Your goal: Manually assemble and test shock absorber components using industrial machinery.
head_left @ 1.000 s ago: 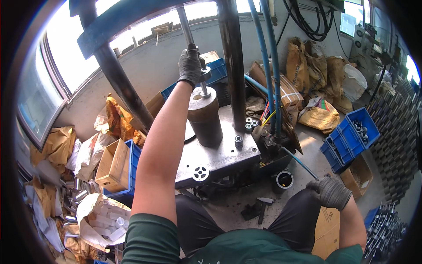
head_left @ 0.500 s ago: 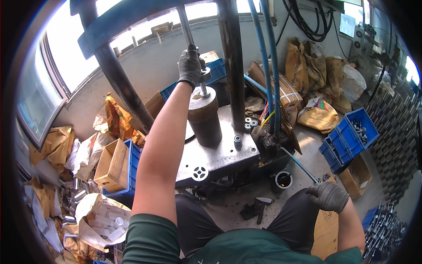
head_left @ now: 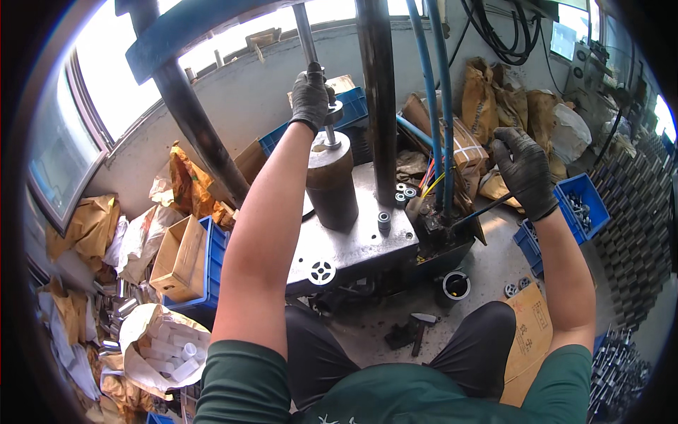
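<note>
My left hand (head_left: 311, 95), in a dark grey glove, is closed around an upright metal rod (head_left: 306, 34), just above a ring-shaped collar (head_left: 334, 112). The rod's lower part enters the top of a thick steel cylinder (head_left: 332, 180) standing on the metal press table (head_left: 353, 251). Off to the right, my gloved right hand (head_left: 525, 173) is raised with bent fingers at the end of a pump lever (head_left: 487, 209). That hand hides the lever's tip. A short bushing (head_left: 383, 220) and a spoked disc (head_left: 321, 273) lie on the table.
Dark press columns (head_left: 374, 106) and blue pipes (head_left: 446, 120) rise around the table. Several small bearings (head_left: 402, 194) sit at its right. On the floor are a hammer (head_left: 421, 332) and a black pot (head_left: 455, 286). Blue crates (head_left: 587, 205) stand at right, a wooden box (head_left: 180, 261) at left.
My right hand has moved up, and the lever has swung from sloping down to sloping up with it. My left hand keeps its hold on the rod. The whole view has shifted slightly.
</note>
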The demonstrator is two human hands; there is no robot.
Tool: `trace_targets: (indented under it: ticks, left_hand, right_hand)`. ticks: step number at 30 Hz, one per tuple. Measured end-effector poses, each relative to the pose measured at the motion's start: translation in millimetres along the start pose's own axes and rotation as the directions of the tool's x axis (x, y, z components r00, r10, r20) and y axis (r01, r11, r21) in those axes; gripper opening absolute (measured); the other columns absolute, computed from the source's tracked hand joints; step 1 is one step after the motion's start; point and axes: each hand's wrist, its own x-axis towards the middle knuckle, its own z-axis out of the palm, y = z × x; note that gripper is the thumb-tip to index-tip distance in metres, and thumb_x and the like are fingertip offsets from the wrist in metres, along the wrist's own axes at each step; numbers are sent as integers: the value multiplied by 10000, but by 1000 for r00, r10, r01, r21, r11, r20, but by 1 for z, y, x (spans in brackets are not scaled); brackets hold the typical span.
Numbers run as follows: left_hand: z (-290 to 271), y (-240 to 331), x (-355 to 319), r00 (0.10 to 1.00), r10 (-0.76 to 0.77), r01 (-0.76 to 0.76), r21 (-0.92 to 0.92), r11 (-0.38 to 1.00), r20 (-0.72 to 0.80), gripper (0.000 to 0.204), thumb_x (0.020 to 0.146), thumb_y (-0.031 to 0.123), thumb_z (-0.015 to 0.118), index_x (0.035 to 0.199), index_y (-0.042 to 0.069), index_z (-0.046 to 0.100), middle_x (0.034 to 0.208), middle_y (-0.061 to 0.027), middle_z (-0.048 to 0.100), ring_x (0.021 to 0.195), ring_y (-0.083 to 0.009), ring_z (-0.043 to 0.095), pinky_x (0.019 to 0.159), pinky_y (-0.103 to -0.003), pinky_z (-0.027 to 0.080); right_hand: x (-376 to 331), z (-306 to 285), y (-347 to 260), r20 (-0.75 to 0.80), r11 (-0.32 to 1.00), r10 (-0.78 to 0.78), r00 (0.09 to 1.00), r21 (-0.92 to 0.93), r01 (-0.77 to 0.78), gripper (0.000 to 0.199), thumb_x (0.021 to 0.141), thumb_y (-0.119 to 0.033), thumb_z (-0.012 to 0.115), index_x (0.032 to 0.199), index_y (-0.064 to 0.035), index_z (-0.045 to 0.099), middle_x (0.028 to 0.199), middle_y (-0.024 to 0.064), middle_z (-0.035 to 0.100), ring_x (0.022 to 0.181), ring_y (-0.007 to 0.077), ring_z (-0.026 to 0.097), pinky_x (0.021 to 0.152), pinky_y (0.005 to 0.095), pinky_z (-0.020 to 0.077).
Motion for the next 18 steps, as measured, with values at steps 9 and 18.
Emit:
trace_targets:
  ticks: [9,18]
  left_hand:
    - [-13,-11,13,997,65,-63,44,997,-44,523,1062,602,505,1007,83,536,699,-47,559,566,-176,566,422,-365,559]
    - [-6,-4,5,997,36,-34,27,999,-67,551,1066,614,485,1008,71,559,665,-44,568,530,-172,564,440,-355,532]
  right_hand:
    - [-101,-53,-44,461,976,172,871,-197,-89,342,923,-189,629,1209,-20,708,1104,240,721,955,418,713,868,481,570]
    - [-202,-78,-54,922,961,266,283,-230,-154,319,905,-304,614,1075,-75,755,922,191,734,910,403,706,834,496,553]
